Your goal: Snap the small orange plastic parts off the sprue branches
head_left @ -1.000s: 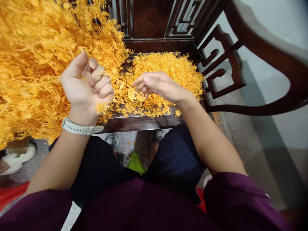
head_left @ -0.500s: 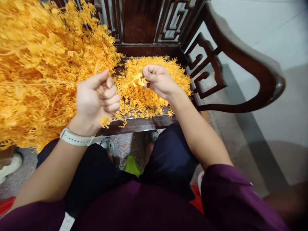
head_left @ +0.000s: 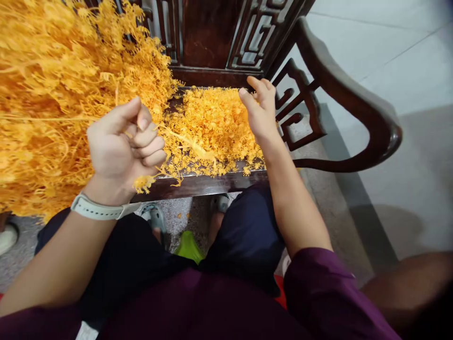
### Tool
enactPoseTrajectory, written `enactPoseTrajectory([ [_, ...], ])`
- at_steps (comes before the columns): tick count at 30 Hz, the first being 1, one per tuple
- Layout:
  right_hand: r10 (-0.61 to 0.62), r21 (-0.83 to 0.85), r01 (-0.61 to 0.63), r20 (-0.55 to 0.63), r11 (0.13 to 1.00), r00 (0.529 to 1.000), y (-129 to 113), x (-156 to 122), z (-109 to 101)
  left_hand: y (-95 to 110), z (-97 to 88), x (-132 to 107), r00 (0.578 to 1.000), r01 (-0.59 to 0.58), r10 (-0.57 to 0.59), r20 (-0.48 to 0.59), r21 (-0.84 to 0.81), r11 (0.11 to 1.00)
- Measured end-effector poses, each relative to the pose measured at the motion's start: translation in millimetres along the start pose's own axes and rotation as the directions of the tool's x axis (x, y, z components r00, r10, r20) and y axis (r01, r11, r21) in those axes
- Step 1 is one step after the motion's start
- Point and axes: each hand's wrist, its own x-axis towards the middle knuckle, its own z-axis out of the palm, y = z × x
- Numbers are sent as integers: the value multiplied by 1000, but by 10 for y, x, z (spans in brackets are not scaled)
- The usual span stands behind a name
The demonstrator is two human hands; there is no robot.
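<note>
My left hand (head_left: 122, 146) is closed round a thin yellow plastic flower stem (head_left: 184, 140), whose blurred free end reaches out to the right. A small yellow flower tuft (head_left: 143, 183) hangs below this hand, near the wrist. My right hand (head_left: 261, 105) has its fingers apart and holds nothing, over the right side of a low heap of loose yellow plastic florets (head_left: 215, 118). Left of and behind my left hand rises a much bigger mass of yellow plastic flower sprays (head_left: 71, 85).
Both heaps lie on a dark wooden bench seat (head_left: 208, 185). Its carved backrest (head_left: 208, 33) stands behind them, and a curved armrest (head_left: 354, 101) bounds the right side. A green plastic object (head_left: 189, 246) shows between my legs. A person's brown limb (head_left: 406, 288) appears at lower right.
My right hand has let go of the stem's end, opened and moved right. My left hand, still closed on the stem, has shifted left and slightly down.
</note>
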Motion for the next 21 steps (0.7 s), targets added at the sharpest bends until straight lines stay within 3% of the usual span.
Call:
enactPoseTrajectory([
  [2,85,131,-83,-10,988,996,-280,-67,47,20,-21,26,1000,-27,27,-9,-15,1000],
  [3,135,238,-151,85,959,987,-439,-112,79,30,-36,43,999,-43,43,-15,-17,999],
  [5,112,432,-240,301,869,947,-762,-223,154,41,-78,85,997,-67,67,-29,-7,998],
  [8,-47,567,-185,369,803,928,-1182,-397,275,34,-157,167,998,-55,55,-26,-2,998],
  [11,-59,518,-151,366,842,929,-1428,-513,372,28,-203,222,1000,-11,11,7,-32,999],
  [13,16,484,-180,323,856,946,-1467,-530,411,35,-184,218,1000,-7,7,2,-48,999],
  [16,151,522,-215,163,826,975,-1367,-468,440,27,-71,152,999,-22,20,-38,-59,998],
  [18,224,552,-246,108,797,969,-1241,-397,460,-19,34,92,998,0,-2,-60,-28,1000],
  [21,302,575,-316,122,755,945,-1053,-297,519,-141,168,32,996,64,-62,-62,41,997],
])
